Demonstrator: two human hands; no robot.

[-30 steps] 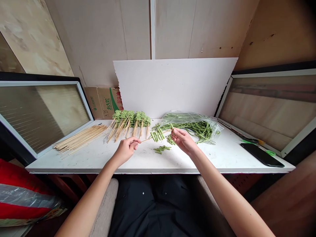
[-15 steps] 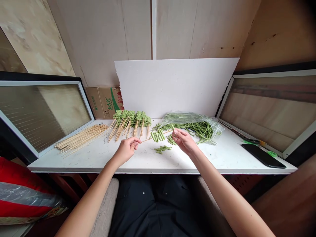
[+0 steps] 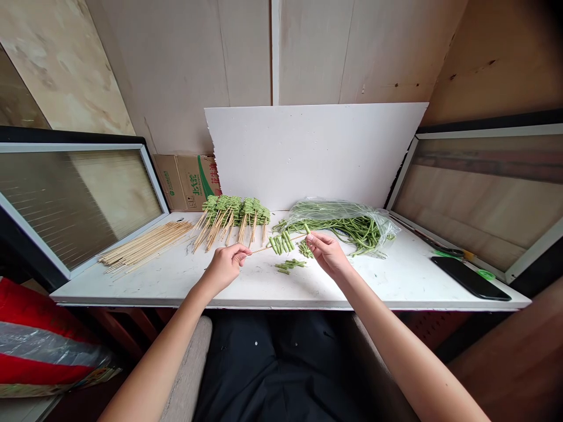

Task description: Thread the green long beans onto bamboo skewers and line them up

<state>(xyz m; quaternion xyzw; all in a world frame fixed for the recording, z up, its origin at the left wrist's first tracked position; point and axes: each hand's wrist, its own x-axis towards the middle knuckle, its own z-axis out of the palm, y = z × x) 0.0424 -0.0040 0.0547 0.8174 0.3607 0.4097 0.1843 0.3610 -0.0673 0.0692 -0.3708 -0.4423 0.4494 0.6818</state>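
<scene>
My left hand (image 3: 226, 264) pinches the near end of a wooden skewer (image 3: 260, 249), held slanting above the table. Several short green bean pieces (image 3: 281, 242) are threaded crosswise on it. Between thumb and fingers of my right hand (image 3: 326, 251) is another cut bean piece (image 3: 307, 228), at the skewer's far tip; whether the tip has pierced it I cannot tell. Below lie loose cut pieces (image 3: 290, 266), with a second small pile (image 3: 305, 249) close to my right fingers. Finished bean skewers (image 3: 237, 205) are heaped at the back, their sticks pointing toward me.
Bare skewers (image 3: 147, 245) lie in a bundle on the left of the white table (image 3: 246, 293). Long beans in a clear plastic bag (image 3: 352, 220) rest at the back right. A black phone (image 3: 470, 278) and scissors (image 3: 444, 249) are far right. A carton (image 3: 187, 181) stands behind.
My right hand has shifted very slightly left and down with the bean piece at the skewer's tip. My left hand keeps its grip; the rest looks the same.
</scene>
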